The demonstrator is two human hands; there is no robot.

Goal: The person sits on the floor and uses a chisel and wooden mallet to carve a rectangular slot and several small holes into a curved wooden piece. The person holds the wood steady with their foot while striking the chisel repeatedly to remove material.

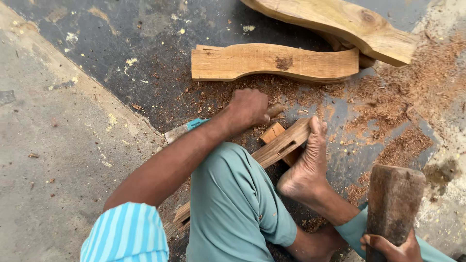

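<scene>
Wood shavings and reddish sawdust [388,102] lie thick over the dark floor [145,53], so a good deal of cutting looks already done. The long pale wooden rail with a rectangular mortise slot [284,144] lies slanted on the floor, pinned under the person's bare foot [308,165]; its near end runs beneath the knee in grey-green trousers [233,204]. One slot shows cut into it, but whether it goes right through cannot be told. A small orange-brown wooden block [274,132] sits just beside the rail.

The left hand [247,109] is closed around a tool handle just beyond the rail's far end; the tool's tip is hidden. The right hand [391,248], at the bottom edge, is clamped on the shaft of a dark, worn wooden mallet [394,201], raised upright well apart from the rail. A flat metal blade with a blue band [184,130] lies under the left forearm.

Two curved, pale sawn timber pieces [274,62] [349,22] rest farther off, shaped but still rough. The floor meets a lighter grey concrete strip [53,145] on the left; no walls show.
</scene>
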